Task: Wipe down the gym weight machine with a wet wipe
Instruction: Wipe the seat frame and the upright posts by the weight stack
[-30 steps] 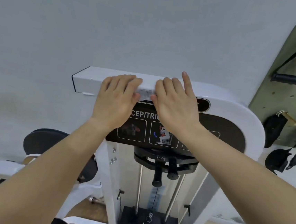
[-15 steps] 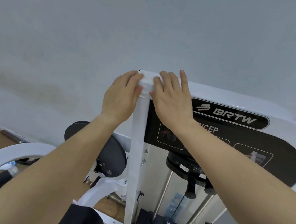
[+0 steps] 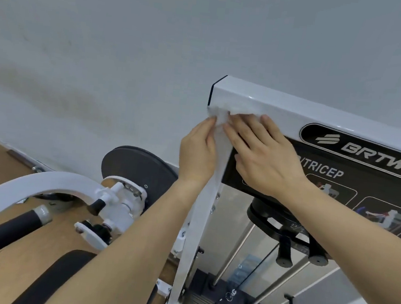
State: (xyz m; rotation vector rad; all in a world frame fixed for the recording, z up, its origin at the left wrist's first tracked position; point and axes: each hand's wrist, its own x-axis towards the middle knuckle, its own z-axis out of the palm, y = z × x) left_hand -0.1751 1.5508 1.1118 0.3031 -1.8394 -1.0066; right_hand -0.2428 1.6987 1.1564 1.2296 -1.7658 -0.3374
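Wet wipe point(image 3: 218, 116): white, crumpled, wrapped over weight machine point(image 3: 284, 108) upper left corner.
Left hand point(image 3: 197, 152): pinches wipe at upright point(image 3: 196, 227) outer edge.
Right hand point(image 3: 266, 159): straight fingers press it.
Room: bare wall point(image 3: 130, 59) beside corner.

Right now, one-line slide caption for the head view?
Left hand pinches, right hand presses a wipe against the upper corner of the white weight machine.
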